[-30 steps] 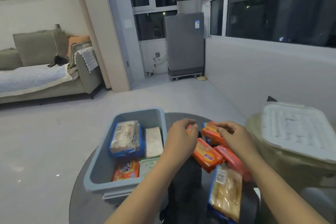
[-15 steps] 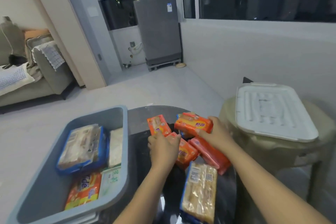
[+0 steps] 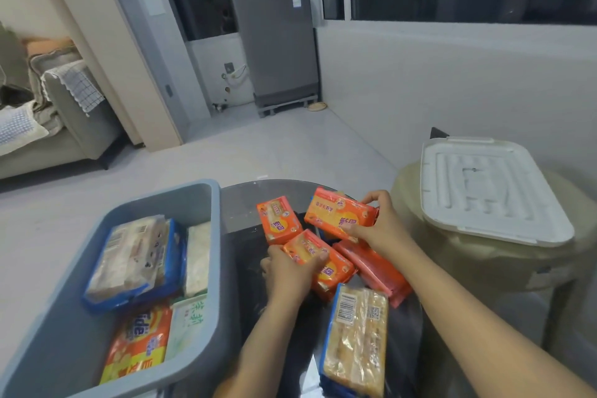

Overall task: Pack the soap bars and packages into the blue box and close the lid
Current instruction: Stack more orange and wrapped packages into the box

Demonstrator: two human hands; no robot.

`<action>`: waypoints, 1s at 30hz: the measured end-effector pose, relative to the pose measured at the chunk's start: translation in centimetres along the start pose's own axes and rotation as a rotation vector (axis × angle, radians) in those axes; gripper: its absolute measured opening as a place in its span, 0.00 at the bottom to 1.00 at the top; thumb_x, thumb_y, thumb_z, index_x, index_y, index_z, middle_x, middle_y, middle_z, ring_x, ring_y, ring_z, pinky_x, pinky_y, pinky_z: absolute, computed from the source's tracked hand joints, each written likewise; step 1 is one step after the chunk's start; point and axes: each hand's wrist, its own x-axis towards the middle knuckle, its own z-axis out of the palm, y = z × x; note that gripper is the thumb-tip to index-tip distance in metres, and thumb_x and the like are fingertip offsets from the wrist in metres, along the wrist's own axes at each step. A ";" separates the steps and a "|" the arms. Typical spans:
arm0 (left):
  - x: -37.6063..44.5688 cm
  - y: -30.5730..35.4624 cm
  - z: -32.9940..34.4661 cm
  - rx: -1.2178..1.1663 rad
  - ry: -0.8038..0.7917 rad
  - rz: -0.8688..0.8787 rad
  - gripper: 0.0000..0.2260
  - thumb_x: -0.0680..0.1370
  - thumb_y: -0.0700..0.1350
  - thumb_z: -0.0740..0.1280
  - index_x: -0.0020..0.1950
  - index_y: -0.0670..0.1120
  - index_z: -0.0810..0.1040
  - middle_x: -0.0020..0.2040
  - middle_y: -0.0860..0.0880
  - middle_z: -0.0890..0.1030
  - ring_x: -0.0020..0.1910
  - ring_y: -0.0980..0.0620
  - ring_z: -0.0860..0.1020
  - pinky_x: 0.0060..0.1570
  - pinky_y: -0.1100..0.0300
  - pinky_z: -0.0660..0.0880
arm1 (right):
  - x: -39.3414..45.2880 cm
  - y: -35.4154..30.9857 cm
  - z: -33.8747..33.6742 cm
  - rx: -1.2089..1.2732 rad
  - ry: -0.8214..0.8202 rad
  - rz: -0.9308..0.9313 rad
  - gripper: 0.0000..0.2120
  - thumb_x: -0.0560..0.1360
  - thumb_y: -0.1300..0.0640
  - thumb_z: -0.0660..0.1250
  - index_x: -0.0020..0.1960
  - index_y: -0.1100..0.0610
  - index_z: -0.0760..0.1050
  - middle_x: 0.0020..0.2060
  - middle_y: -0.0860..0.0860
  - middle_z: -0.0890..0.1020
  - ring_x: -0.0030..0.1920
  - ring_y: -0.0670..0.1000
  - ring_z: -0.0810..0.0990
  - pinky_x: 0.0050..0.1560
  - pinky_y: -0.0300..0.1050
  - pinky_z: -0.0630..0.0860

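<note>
The blue box [image 3: 206, 271] sits at the left on a round dark table [image 3: 245, 200] and holds a blue-edged soap pack [image 3: 129, 262], a pale bar [image 3: 197, 260], an orange Tide pack [image 3: 139, 342] and a white-green pack [image 3: 190, 323]. My left hand [image 3: 287, 275] grips an orange soap bar [image 3: 326, 265] on the table. Held above the table in my right hand [image 3: 378, 223] is another orange soap bar [image 3: 339, 213]. A third orange bar [image 3: 277, 220], a red pack [image 3: 374, 268] and a long blue-edged pack [image 3: 355, 339] lie nearby. The white lid [image 3: 491, 187] rests to the right.
The lid lies on a beige stool [image 3: 484, 262] right of the table. A grey sofa [image 3: 64, 113] stands far left, and a grey appliance [image 3: 274, 39] stands by the windows at the back. Pale floor surrounds the table.
The camera tilted down and right. My right hand lifted its orange bar off the pile. My left hand closed around the orange bar in front of it.
</note>
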 end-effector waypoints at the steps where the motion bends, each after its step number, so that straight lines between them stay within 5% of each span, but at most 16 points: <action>1: 0.0 -0.1 0.1 -0.018 -0.001 0.006 0.38 0.64 0.56 0.77 0.66 0.45 0.63 0.65 0.43 0.67 0.62 0.42 0.73 0.61 0.45 0.73 | 0.0 0.0 0.1 0.007 0.001 -0.014 0.25 0.67 0.54 0.75 0.55 0.47 0.62 0.51 0.49 0.73 0.50 0.53 0.78 0.51 0.56 0.78; 3: -0.1 -0.1 0.2 -0.045 -0.004 0.027 0.36 0.64 0.53 0.78 0.64 0.47 0.63 0.64 0.43 0.69 0.60 0.42 0.74 0.58 0.46 0.75 | 0.1 0.1 0.1 0.025 0.012 -0.026 0.24 0.67 0.54 0.75 0.57 0.47 0.66 0.51 0.47 0.75 0.50 0.51 0.78 0.52 0.54 0.77; 8: -1.1 -0.2 1.0 -0.299 -0.028 0.115 0.30 0.67 0.43 0.78 0.56 0.54 0.60 0.51 0.51 0.76 0.39 0.60 0.77 0.31 0.67 0.72 | 0.0 0.2 0.1 0.234 0.096 0.055 0.16 0.67 0.56 0.75 0.51 0.47 0.75 0.46 0.47 0.80 0.47 0.51 0.80 0.52 0.56 0.78; 11: -1.9 0.4 0.6 -0.394 0.069 0.159 0.33 0.66 0.41 0.78 0.64 0.52 0.63 0.54 0.52 0.75 0.44 0.57 0.78 0.35 0.67 0.73 | -0.2 0.4 0.0 0.383 0.123 0.095 0.15 0.66 0.57 0.76 0.50 0.47 0.77 0.45 0.49 0.83 0.46 0.54 0.82 0.51 0.57 0.79; 15: -3.3 2.2 -1.3 -0.456 0.205 0.242 0.31 0.69 0.42 0.76 0.69 0.50 0.67 0.59 0.51 0.77 0.56 0.52 0.77 0.53 0.55 0.77 | -0.6 0.3 -0.8 0.562 0.129 0.135 0.17 0.65 0.56 0.77 0.53 0.50 0.79 0.44 0.52 0.84 0.43 0.55 0.84 0.44 0.53 0.82; 20: -6.5 4.5 -4.6 -0.606 0.196 0.351 0.18 0.71 0.47 0.74 0.59 0.56 0.73 0.49 0.60 0.80 0.48 0.60 0.80 0.37 0.66 0.79 | -1.8 -1.5 -1.6 0.737 0.056 0.082 0.20 0.63 0.52 0.77 0.54 0.50 0.78 0.39 0.48 0.87 0.38 0.52 0.86 0.38 0.49 0.82; 24: -8.7 6.5 -8.2 -0.693 0.175 0.428 0.15 0.71 0.45 0.74 0.51 0.60 0.75 0.46 0.59 0.82 0.43 0.64 0.82 0.31 0.70 0.77 | -3.0 -3.5 -1.3 0.887 0.016 0.030 0.29 0.52 0.52 0.80 0.53 0.56 0.80 0.43 0.55 0.86 0.41 0.56 0.86 0.36 0.49 0.81; 30: -8.1 6.4 -15.0 -0.662 0.222 0.374 0.13 0.71 0.45 0.74 0.55 0.48 0.80 0.48 0.50 0.85 0.42 0.51 0.85 0.36 0.57 0.83 | -5.0 -6.0 1.1 0.956 -0.087 -0.034 0.26 0.52 0.48 0.80 0.49 0.52 0.82 0.47 0.53 0.86 0.45 0.53 0.85 0.37 0.46 0.81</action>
